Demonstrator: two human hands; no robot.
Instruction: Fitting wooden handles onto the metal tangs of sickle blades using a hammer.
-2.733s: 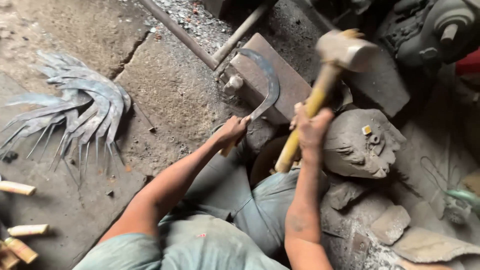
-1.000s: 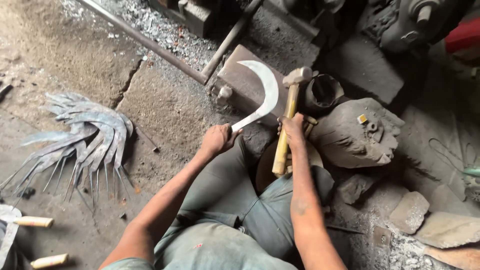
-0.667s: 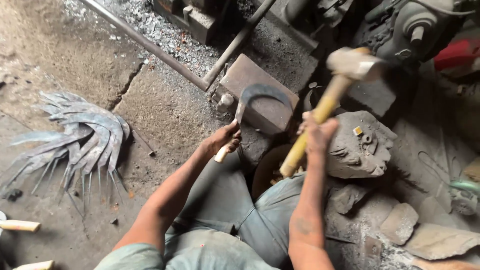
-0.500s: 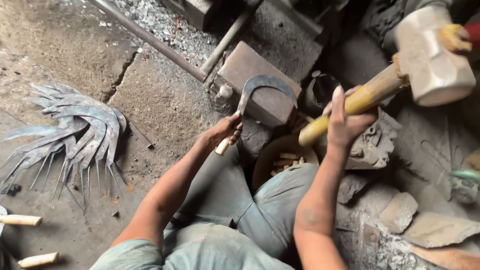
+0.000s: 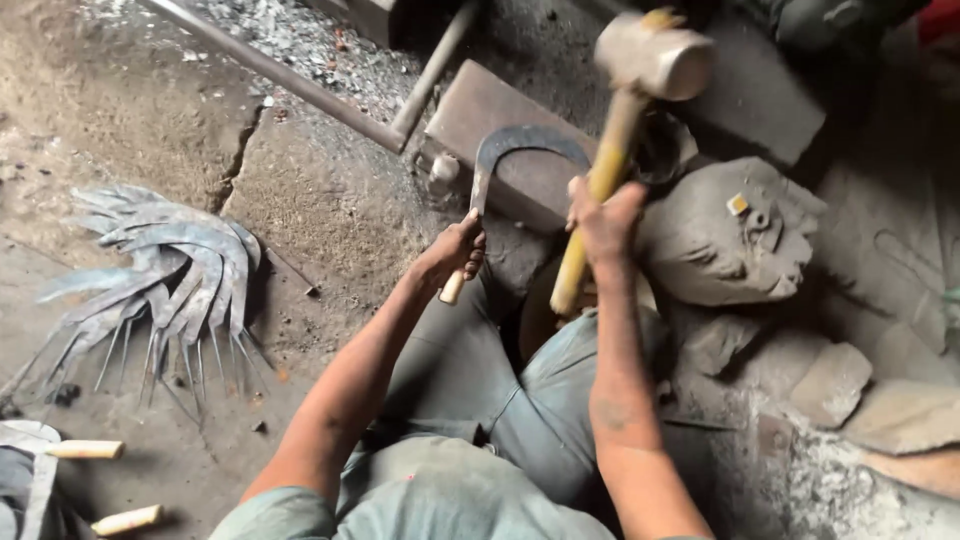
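Both hands are clenched on tools: the left hand [image 5: 455,252] is wrapped tight around the pale wooden handle of a sickle [image 5: 510,150], and the right hand [image 5: 603,215] is closed around the yellow shaft of a hammer [image 5: 650,58]. At far left, a fan of bare sickle blades [image 5: 160,285] lies on the cracked concrete floor [image 5: 330,200], their thin tangs pointing toward the camera, with 2 loose wooden handles [image 5: 85,450] just below them near the frame's lower edge. A metal rod [image 5: 270,72] runs diagonally across the floor above the pile. Moving right, the sickle rises from the left fist, its dark curved blade arching up and to the right so that it lies flat on a rectangular steel block [image 5: 500,140] serving as an anvil; the blade sits above and slightly right of the grip, well clear of the fingers. Just beside it, the right fist holds the hammer about midway along the shaft, the blunt grey head raised above and to the right of the blade, not touching it. Further right, a rounded grey stone [image 5: 730,235] rests near the block, with broken slabs of rubble [image 5: 830,385] scattered below it. The person's grey-green trousers fill the lower centre
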